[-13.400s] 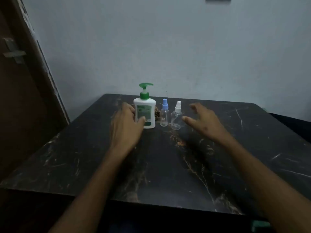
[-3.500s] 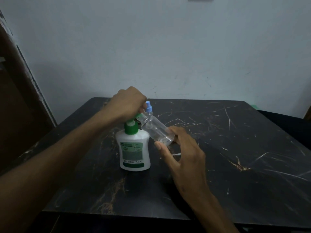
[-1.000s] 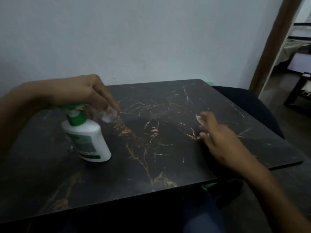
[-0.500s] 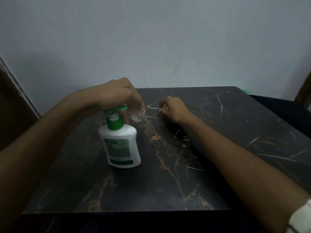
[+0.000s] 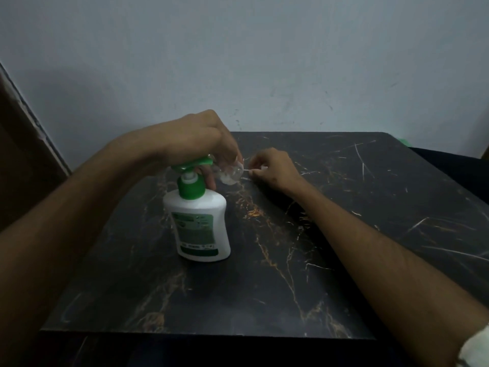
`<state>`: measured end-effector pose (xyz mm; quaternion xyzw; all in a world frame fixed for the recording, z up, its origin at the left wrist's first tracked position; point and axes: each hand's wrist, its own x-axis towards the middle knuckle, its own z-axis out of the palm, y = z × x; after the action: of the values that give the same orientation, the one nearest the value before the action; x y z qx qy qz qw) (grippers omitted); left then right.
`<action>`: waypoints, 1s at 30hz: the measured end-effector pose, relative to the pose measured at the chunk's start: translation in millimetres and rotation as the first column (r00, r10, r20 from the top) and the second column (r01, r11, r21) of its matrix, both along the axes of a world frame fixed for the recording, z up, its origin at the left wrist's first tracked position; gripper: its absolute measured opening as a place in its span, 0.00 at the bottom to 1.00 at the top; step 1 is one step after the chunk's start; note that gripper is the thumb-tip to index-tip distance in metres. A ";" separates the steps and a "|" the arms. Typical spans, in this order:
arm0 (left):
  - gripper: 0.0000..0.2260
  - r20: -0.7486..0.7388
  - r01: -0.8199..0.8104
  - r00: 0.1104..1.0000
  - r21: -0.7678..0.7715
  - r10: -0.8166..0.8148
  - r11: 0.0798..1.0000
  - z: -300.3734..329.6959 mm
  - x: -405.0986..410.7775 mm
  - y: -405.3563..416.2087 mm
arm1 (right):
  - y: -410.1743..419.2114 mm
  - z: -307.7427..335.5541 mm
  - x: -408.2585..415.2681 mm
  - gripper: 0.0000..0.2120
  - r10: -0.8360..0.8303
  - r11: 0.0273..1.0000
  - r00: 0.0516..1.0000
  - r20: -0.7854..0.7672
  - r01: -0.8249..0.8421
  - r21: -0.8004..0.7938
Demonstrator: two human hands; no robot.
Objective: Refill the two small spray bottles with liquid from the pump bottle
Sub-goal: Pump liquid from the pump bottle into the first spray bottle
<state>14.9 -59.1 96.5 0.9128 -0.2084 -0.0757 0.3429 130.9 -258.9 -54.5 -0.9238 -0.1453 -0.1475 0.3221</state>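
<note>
A white pump bottle (image 5: 198, 229) with a green pump head (image 5: 194, 165) stands upright on the black marble table (image 5: 291, 260), left of centre. My left hand (image 5: 195, 144) hovers just above the pump head and grips a small clear spray bottle (image 5: 230, 174), tilted with its open mouth facing right. My right hand (image 5: 274, 168) is right beside it, pinching a white sprayer cap (image 5: 263, 168) whose thin dip tube (image 5: 248, 170) points at the bottle's mouth. The blue-capped spray bottle is out of sight.
A pale wall rises right behind the table's far edge. A brown door frame (image 5: 23, 133) stands at the left. A dark seat (image 5: 449, 160) sits past the table's right edge. The table's front edge (image 5: 206, 335) is near me.
One second ago my right hand was out on the table's right side; it has come back to the clear bottle's mouth holding the sprayer cap. My left hand stays over the pump head.
</note>
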 end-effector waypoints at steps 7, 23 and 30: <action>0.11 0.041 0.002 0.999 0.018 -0.003 1.000 -1.1 3.5 0.3 | -5.7 -6.4 0.0 0.16 0.031 0.999 0.999 0.042 -0.033 0.035; 0.10 0.011 0.002 1.000 0.020 -0.002 1.000 -3.0 7.2 4.3 | -25.3 -2.6 -27.7 0.14 -0.007 0.999 0.999 0.050 0.005 0.053; 0.09 0.021 -0.004 1.000 0.038 0.003 0.999 -2.2 5.7 4.3 | -31.6 11.6 -39.6 0.12 -0.064 0.997 0.995 0.074 0.061 0.043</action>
<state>20.6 -54.8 94.2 0.9202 -0.2090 -0.0694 0.3236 91.2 -290.5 -42.9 -0.9150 -0.1254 -0.1948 0.3302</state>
